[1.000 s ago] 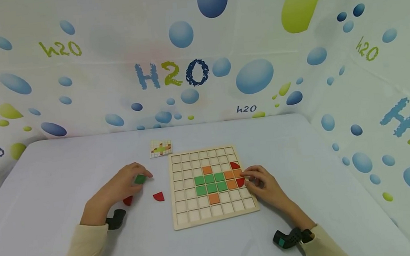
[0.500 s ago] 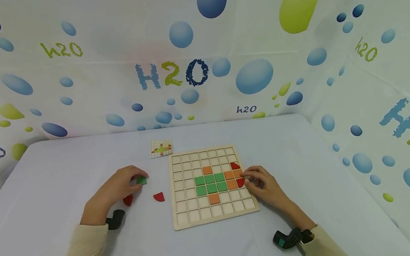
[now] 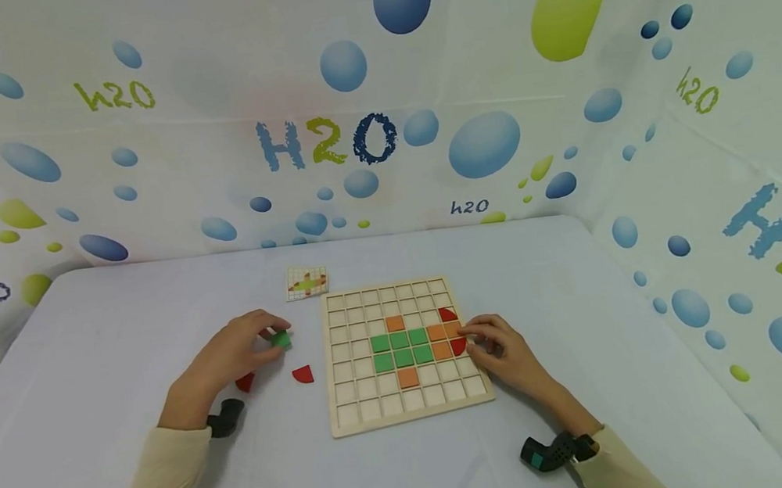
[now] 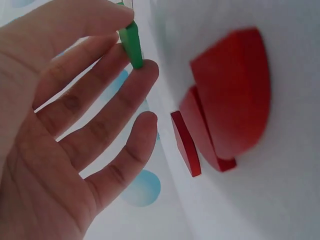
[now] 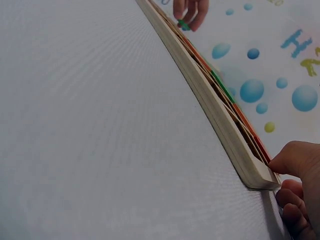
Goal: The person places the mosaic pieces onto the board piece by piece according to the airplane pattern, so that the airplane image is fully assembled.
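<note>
In the head view my left hand (image 3: 237, 351) pinches a green square tile (image 3: 281, 339) above the table, left of the wooden grid board (image 3: 368, 419). The left wrist view shows this green tile (image 4: 131, 44) edge-on between thumb and fingertips. Red quarter-round tiles lie below that hand: one (image 3: 302, 374) nearer the board, another (image 3: 245, 382) partly behind the wrist. My right hand (image 3: 507, 351) holds the board's right edge with bent fingers, beside an orange tile (image 3: 453, 330) and a red tile (image 3: 458, 346). In the right wrist view, its thumb touches the board's rim (image 5: 260, 182).
Several green tiles (image 3: 401, 350) form a block on the board, with orange tiles (image 3: 408, 377) around it and another red tile (image 3: 447, 315) at the right. A small pattern card (image 3: 307, 282) lies behind the board's far left corner. A patterned curtain (image 3: 197, 137) stands behind the table.
My left hand has shifted slightly right with the green tile, which has turned between its fingers. My right hand and the board have stayed in place.
</note>
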{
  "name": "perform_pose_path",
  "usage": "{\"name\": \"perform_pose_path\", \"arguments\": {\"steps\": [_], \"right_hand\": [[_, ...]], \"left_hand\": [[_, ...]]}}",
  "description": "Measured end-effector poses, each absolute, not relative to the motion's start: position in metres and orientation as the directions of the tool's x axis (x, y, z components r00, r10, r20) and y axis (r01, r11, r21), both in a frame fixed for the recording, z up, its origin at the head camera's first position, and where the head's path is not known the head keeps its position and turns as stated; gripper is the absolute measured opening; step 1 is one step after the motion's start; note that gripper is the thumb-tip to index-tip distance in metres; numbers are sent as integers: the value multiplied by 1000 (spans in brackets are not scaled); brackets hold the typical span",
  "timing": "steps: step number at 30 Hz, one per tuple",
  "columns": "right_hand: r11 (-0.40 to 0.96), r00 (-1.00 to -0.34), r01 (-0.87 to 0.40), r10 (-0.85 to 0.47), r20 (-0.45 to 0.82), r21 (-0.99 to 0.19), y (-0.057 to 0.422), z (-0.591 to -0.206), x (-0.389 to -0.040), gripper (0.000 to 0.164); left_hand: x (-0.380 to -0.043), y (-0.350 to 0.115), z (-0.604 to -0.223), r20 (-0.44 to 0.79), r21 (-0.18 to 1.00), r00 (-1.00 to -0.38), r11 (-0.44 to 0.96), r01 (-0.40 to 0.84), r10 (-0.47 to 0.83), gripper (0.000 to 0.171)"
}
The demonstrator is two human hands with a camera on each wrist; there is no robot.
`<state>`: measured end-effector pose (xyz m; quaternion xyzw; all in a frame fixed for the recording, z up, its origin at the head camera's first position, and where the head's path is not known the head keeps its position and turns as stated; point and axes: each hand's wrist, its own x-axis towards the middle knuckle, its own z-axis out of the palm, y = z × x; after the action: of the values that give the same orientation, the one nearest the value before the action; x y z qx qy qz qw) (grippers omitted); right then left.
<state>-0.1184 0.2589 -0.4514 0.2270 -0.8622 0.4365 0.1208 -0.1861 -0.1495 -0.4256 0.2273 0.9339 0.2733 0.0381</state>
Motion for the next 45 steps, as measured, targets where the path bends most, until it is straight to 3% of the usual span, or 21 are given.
{"name": "perform_pose_path", "arguments": {"steps": [15,23,38,45], "right_hand": [[520,-867,-498,-287,408,-694,258,-449,-118,26],[521,-864,-503,-288,412,-690,259,-451,-119,26],[516,-856,-517,-292,427,-682,260,-452,-120,26],[508,-855,-519,-297,426,-687,260,-453,-121,26]], "left_hand": [[-188,-135,-425,76,602,-783,597,530,617,27],[-184,-121,-424,39,625,-747,567,537,663,25],[-182,-104,-428,79,587,-666,506,632,742,18],[-180,-96,-429,59,578,-656,510,637,752,18]]}}
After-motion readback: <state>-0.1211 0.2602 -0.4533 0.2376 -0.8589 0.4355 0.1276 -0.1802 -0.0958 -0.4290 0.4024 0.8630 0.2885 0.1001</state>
